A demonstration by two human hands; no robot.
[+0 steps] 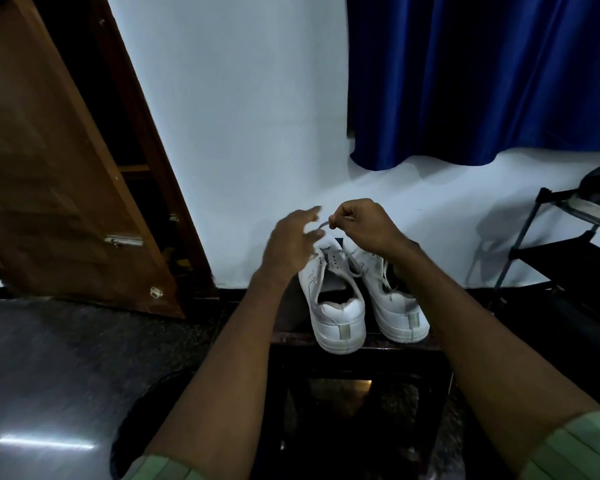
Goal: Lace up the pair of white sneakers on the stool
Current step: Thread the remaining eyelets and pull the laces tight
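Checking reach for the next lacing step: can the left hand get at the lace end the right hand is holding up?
Probably yes. The left hand is open and blurred, right beside the lace pinched by the right hand above the left sneaker. Nothing visible sits between them.

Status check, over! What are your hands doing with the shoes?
Right hand pinching the white shoelace above the left white sneaker. Left hand open, blurred beside it. Right white sneaker waiting on the dark stool. Nothing blocking.
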